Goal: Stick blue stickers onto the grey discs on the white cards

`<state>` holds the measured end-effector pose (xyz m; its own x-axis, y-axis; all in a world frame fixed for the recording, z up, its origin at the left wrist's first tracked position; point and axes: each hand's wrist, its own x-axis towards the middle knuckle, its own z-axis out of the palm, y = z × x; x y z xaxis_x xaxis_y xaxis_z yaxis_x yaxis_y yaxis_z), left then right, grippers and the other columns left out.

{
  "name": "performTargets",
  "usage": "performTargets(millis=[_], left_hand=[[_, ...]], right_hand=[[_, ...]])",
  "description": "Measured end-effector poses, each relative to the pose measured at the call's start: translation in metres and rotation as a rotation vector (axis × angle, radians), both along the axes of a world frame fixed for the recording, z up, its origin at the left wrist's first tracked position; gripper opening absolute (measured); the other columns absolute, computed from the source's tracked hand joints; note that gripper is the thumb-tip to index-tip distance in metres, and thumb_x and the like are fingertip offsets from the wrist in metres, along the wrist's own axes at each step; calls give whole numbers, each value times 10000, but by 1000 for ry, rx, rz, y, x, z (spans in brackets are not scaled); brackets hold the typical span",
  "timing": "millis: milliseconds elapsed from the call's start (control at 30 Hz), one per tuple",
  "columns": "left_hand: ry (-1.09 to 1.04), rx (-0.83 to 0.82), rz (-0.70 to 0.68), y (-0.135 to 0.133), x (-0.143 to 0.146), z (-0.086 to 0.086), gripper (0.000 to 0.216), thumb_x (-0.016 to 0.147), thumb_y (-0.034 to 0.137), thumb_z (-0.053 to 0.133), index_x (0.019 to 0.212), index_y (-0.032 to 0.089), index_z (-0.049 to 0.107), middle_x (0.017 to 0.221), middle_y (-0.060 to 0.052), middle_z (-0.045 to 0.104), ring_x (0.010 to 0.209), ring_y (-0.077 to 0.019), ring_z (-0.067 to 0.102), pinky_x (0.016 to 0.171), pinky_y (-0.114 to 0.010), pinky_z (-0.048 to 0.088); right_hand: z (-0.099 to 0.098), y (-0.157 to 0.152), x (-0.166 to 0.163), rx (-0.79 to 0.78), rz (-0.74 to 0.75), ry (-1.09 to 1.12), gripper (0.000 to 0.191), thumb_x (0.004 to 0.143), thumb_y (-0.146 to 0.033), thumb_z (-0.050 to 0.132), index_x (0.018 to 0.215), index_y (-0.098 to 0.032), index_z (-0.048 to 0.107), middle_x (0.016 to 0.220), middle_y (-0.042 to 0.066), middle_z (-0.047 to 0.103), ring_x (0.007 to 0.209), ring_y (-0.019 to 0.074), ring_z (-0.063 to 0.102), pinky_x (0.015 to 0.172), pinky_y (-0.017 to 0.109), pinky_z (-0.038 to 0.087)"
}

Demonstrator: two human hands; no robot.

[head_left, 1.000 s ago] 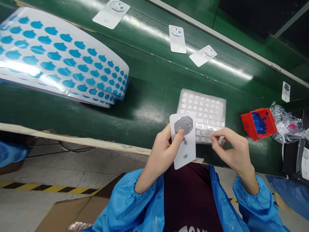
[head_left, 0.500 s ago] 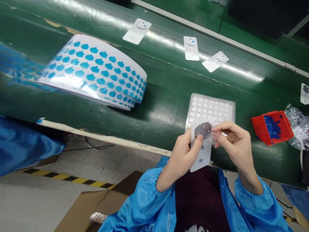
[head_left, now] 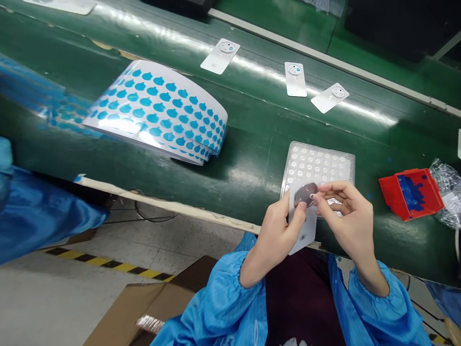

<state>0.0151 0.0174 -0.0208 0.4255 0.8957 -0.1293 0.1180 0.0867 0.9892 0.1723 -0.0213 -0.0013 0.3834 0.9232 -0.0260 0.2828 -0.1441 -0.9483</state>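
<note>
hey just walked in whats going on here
A person in a blue smock is working at a green conveyor belt. Their left hand holds a white card with a metal plate on it, and their right hand has its fingertips at the plate's edge. Just behind the hands sits a clear tray of small domes. Other cards lie on the belt, beside a curled sheet of blue labels and a red bin.
</note>
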Motion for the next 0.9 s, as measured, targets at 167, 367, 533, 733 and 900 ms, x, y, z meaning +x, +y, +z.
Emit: performTargets(millis=[167,367,533,733,900], left_hand=[[12,-4,6,-1,-1,0,282,1081,326,525,1188,170,734,941,-51,780,783,-207,702,698,-289,514],[19,40,-6,0,-2,-2,305,1090,336,534,1250,180,742,990,-68,807,810,-227,731,724,-303,537],[10,160,-11,-3,-1,-2,317,1097,290,514,1300,189,735,1070,-81,822,918,-248,770,803,-317,574],[-15,250,-27,-6,0,-3,346,1100,240,501,1374,192,707,1140,-84,828,983,-238,792,830,-303,595],[-21,200,-25,-4,-4,-2,325,1099,322,517,1284,201,756,1096,-95,831,890,-241,779,767,-319,598]], right_hand=[[1,1,0,0,-6,0,150,923,-359,815,1000,-251,747,989,38,769,909,202,774,661,280,702],[3,2,-1,-1,-28,-3,146,917,-358,815,985,-248,748,973,37,771,894,200,777,680,285,708],[8,1,-2,9,-45,22,152,892,-341,842,899,-247,724,897,13,740,825,171,756,651,244,688],[10,-1,1,-25,-34,88,202,891,-382,846,883,-241,701,885,20,706,807,186,734,589,262,672],[2,4,13,-64,7,171,348,809,-450,915,870,-242,644,831,-9,630,686,147,628,455,220,519]])
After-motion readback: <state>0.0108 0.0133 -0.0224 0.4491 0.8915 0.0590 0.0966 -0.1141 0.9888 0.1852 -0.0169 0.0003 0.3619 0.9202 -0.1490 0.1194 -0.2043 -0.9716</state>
